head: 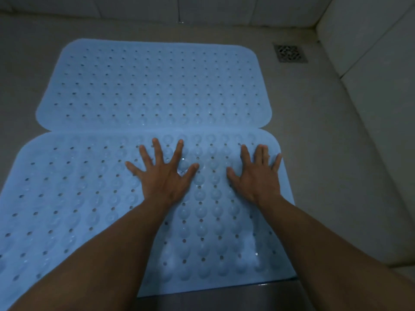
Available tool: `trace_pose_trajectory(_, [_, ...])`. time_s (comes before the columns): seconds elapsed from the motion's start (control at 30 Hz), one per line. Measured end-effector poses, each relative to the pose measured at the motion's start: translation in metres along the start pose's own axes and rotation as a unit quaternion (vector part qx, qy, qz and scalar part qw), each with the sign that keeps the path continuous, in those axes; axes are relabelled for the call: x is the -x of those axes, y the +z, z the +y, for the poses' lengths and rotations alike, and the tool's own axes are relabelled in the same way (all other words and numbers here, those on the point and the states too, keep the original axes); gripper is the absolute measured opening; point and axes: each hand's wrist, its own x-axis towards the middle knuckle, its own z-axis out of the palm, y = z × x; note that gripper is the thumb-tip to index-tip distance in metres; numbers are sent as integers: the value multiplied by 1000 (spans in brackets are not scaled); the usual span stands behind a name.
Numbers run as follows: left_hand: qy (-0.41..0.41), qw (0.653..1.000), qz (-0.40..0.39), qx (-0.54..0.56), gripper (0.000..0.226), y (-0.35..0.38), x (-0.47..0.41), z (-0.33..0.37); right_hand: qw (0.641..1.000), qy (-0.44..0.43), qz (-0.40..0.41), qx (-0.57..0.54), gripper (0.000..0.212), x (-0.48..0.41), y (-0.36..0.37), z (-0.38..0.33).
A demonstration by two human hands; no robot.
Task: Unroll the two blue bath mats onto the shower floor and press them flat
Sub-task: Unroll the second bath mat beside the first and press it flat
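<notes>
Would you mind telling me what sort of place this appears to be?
Most likely a shower or wet-room floor: a metal floor drain sits near the corner, pale tiled walls rise around it, and two perforated blue bath mats lie spread out, both hands flat on the nearer one.

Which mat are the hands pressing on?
The near mat: left hand and right hand lie flat on it. The far mat, beside the drain, is untouched.

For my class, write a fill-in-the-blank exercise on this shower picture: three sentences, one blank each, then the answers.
1. Both the left hand and the right hand press on the ____ mat.
2. The far mat lies ____, not rolled.
3. The floor drain sits to the ____ of the far mat.

Answers: near; flat; right
</notes>
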Motion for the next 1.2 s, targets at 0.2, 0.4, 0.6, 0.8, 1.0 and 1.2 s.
trace_pose_trajectory(0.2, [3, 1000, 10, -5, 79, 5, -2, 0, 998, -42, 38, -32, 75, -8, 19, 10])
trace_pose_trajectory(0.4, [-5, 1000, 13, -14, 78, 6, 1, 2, 996, -36, 49, -58, 74, -7, 19, 9])
trace_pose_trajectory(0.6, [-9, 1000, 3, -16, 76, 5, 3, 4, 996, -40, 43, -63, 74, -8, 20, 11])
trace_pose_trajectory(0.8, [-42, 998, -4, 40, 83, 1, -3, 30, 996, -32, 43, -71, 59, -11, 19, 12])
trace_pose_trajectory(1.0, [-12, 1000, -2, 26, 71, 11, -11, 57, 997, -22, 47, -61, 57, -12, 22, 10])
trace_pose_trajectory(1.2, [-22, 1000, 1, 14, 71, 7, -10, 58, 998, -27, 18, -61, 58, -13, 16, 10])
